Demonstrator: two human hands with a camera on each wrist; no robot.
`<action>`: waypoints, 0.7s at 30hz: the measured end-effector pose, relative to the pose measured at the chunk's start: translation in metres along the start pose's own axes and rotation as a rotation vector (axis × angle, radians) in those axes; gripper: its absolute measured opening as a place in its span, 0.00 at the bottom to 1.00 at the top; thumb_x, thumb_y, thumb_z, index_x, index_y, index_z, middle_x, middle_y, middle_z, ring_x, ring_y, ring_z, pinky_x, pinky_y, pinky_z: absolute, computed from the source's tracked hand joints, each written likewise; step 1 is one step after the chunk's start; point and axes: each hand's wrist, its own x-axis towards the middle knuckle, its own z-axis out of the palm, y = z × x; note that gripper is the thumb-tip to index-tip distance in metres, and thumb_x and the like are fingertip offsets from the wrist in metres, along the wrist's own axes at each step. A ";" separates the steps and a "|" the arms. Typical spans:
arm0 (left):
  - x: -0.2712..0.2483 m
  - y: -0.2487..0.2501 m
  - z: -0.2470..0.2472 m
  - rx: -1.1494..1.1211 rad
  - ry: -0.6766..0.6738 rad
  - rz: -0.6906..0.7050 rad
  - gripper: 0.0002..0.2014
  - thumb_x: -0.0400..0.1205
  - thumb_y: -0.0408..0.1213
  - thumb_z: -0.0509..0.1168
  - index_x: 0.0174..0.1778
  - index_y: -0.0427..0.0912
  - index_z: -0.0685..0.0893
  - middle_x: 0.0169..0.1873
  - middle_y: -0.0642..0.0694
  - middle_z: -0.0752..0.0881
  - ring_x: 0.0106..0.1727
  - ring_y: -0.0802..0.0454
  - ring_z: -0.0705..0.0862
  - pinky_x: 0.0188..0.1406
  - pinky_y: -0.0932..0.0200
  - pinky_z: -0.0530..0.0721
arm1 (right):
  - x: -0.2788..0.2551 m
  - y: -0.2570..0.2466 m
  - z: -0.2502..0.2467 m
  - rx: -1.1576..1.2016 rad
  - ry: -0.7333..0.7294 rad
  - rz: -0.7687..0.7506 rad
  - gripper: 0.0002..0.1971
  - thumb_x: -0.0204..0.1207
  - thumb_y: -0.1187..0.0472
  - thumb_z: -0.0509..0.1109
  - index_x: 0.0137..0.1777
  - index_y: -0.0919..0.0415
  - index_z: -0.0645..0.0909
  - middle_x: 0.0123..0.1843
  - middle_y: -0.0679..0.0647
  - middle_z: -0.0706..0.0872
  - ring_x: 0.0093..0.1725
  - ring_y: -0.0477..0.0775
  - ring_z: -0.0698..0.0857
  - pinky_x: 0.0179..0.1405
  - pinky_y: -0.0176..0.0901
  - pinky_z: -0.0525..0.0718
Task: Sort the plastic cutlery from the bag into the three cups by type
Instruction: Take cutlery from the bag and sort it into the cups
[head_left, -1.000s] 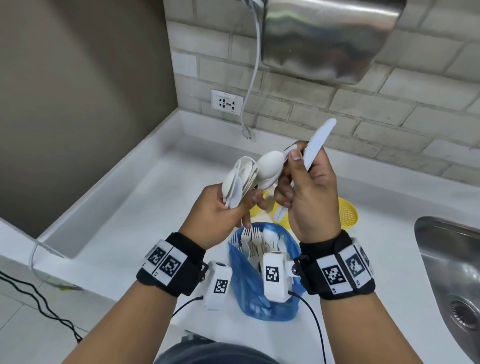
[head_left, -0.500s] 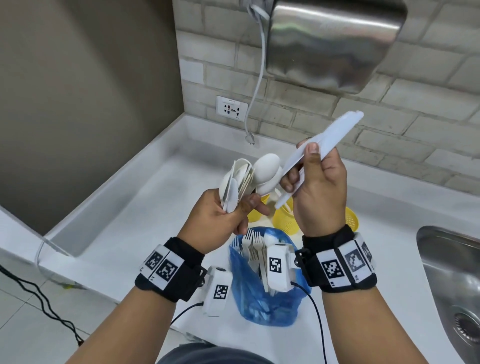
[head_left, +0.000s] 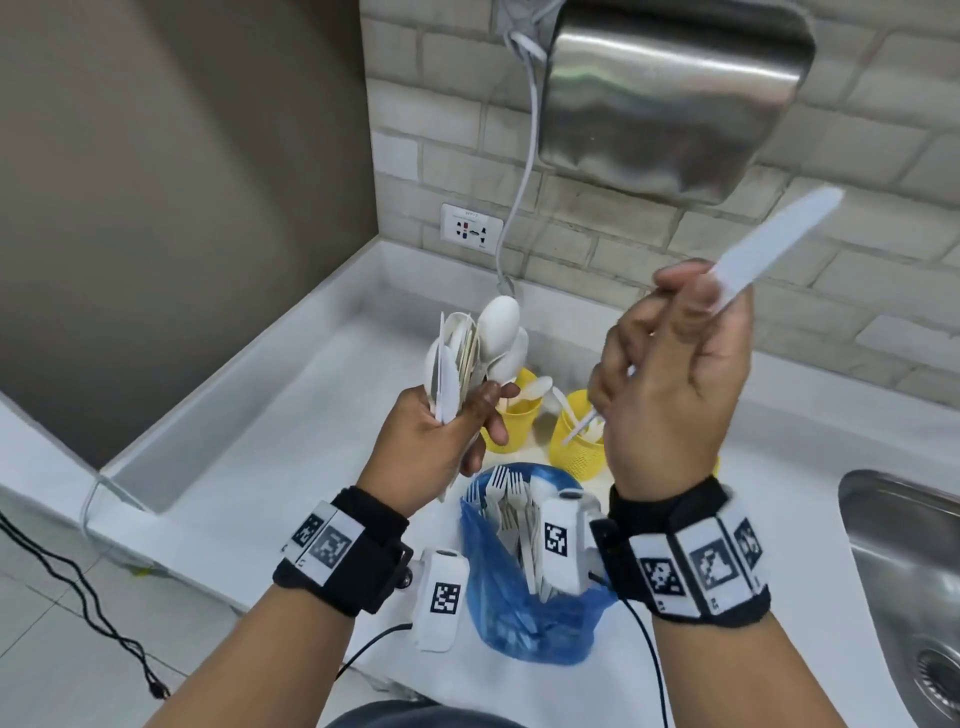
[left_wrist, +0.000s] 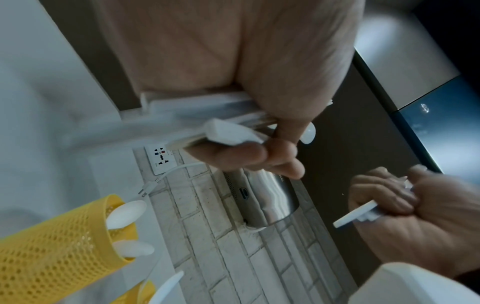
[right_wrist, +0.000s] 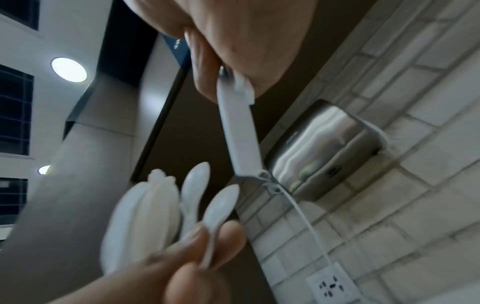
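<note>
My left hand (head_left: 467, 415) grips a bundle of white plastic spoons (head_left: 483, 348) upright above the counter; the wrist views show the same spoons (right_wrist: 145, 222) and their handles (left_wrist: 228, 131). To the right and apart from it, my right hand (head_left: 675, 296) holds a white plastic knife (head_left: 769, 244) that slants up to the right, also the knife (right_wrist: 239, 131). Below stand two yellow mesh cups: one cup (head_left: 511, 415) holds spoons, the other cup (head_left: 579, 441) white pieces. A third is mostly hidden behind my right wrist. The blue bag (head_left: 524, 608) holds forks (head_left: 506, 499).
A steel sink (head_left: 909, 571) lies at the right. On the brick wall hang a metal hand dryer (head_left: 675, 93) and a socket (head_left: 471, 228), with a white cable (head_left: 519, 197) dangling over the counter's back. The counter's left edge (head_left: 130, 499) drops to the floor.
My right hand has drawn the knife out of the spoon bundle and moved it up and to the right. The left hand keeps the spoons.
</note>
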 end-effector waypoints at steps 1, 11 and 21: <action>0.000 0.001 0.001 0.000 0.006 0.001 0.15 0.90 0.42 0.63 0.51 0.36 0.90 0.36 0.45 0.90 0.22 0.48 0.74 0.26 0.56 0.76 | -0.006 -0.002 0.005 -0.025 -0.058 -0.003 0.15 0.90 0.45 0.59 0.51 0.57 0.71 0.29 0.52 0.70 0.22 0.52 0.67 0.23 0.39 0.69; -0.006 0.013 0.001 0.076 -0.080 -0.016 0.18 0.91 0.34 0.61 0.34 0.37 0.82 0.23 0.49 0.84 0.20 0.47 0.73 0.20 0.62 0.74 | -0.014 0.018 0.003 -0.484 -0.528 0.031 0.14 0.83 0.67 0.72 0.65 0.52 0.85 0.21 0.47 0.80 0.19 0.53 0.85 0.30 0.54 0.89; -0.003 0.005 -0.004 -0.008 -0.192 -0.077 0.14 0.90 0.44 0.64 0.41 0.53 0.91 0.31 0.40 0.87 0.22 0.46 0.72 0.24 0.57 0.75 | 0.009 0.026 -0.012 -0.825 -0.648 -0.353 0.11 0.82 0.55 0.75 0.61 0.55 0.87 0.41 0.46 0.90 0.37 0.52 0.88 0.39 0.53 0.88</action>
